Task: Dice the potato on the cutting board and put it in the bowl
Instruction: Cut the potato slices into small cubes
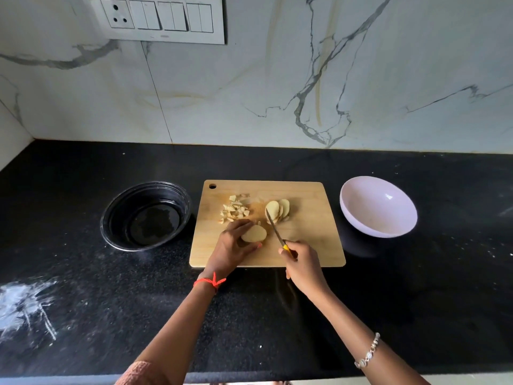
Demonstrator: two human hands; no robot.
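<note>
The left hand [236, 244] curls its grip round the potato chunk [254, 234] at the cutting board's [311, 240] six o'clock, steadying it. The right hand [301, 263] clasps the knife [274, 227] beside it. The bowl [379, 207] waits at three o'clock.

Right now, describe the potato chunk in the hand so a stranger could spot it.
On the black counter lies a wooden board. On its near half, the left hand holds the chunk. It is one thick rounded piece, unlike the fanned slices and the small dice farther back.
</note>
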